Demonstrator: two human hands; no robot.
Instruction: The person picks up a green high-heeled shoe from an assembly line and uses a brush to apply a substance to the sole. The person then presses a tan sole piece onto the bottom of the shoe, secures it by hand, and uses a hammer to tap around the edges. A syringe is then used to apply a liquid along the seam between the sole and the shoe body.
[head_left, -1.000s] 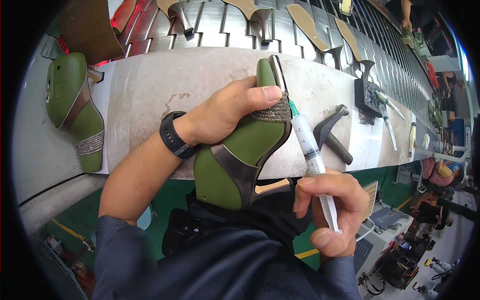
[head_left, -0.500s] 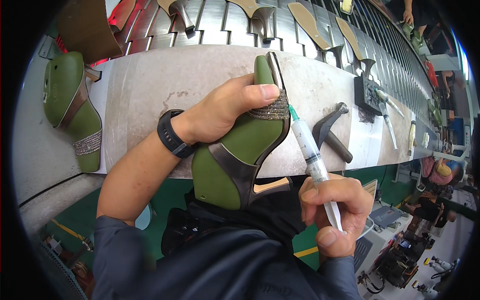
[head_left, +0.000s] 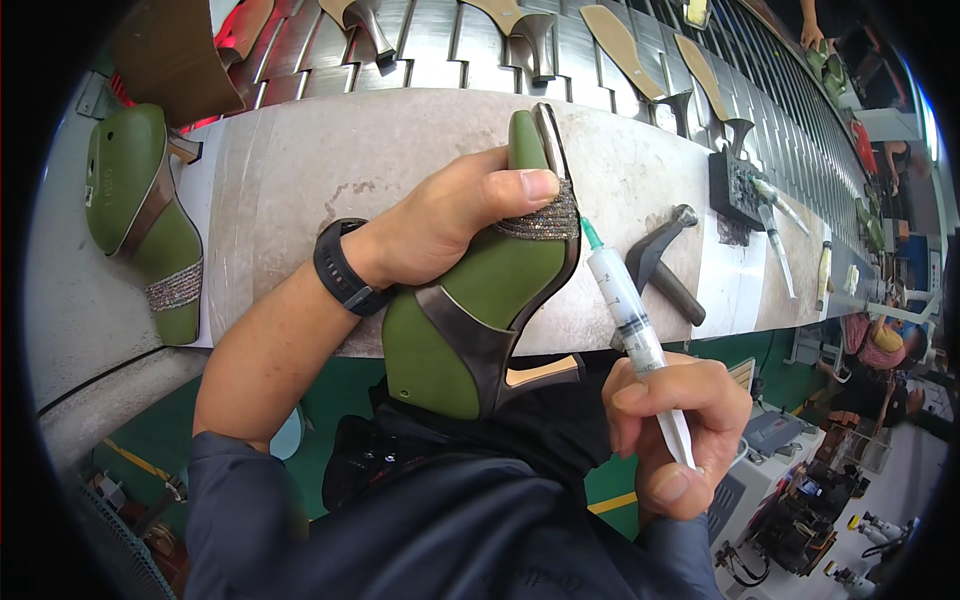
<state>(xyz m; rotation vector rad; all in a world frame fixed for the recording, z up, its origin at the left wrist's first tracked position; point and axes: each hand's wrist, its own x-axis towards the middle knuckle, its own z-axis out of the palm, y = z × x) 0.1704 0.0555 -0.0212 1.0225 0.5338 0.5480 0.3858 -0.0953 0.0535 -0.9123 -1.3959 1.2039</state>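
My left hand (head_left: 455, 215) grips a high-heeled sandal (head_left: 467, 320) built on a green shoe last, its thumb pressed on the glittery toe strap (head_left: 545, 215). The toe points away from me, and the heel sticks out to the right near my body. Between the fingers and thumb of my right hand (head_left: 680, 425) is a syringe (head_left: 630, 318) with a green tip and a partly filled clear barrel. Its tip is at the sole edge beside the glittery strap; whether it touches, I cannot tell. My right thumb rests by the plunger end.
A second sandal on a green last (head_left: 145, 220) stands at the left. Right of my work lie a hammer (head_left: 662, 265) and a black block (head_left: 735, 190) with more syringes (head_left: 775, 240) beside it. Beyond the bench, a slatted metal conveyor (head_left: 425, 45) carries several heeled soles (head_left: 620, 50).
My right hand and the syringe have shifted slightly right and down, so the tip sits a little farther from the sole edge. My left hand and the sandal stay almost still.
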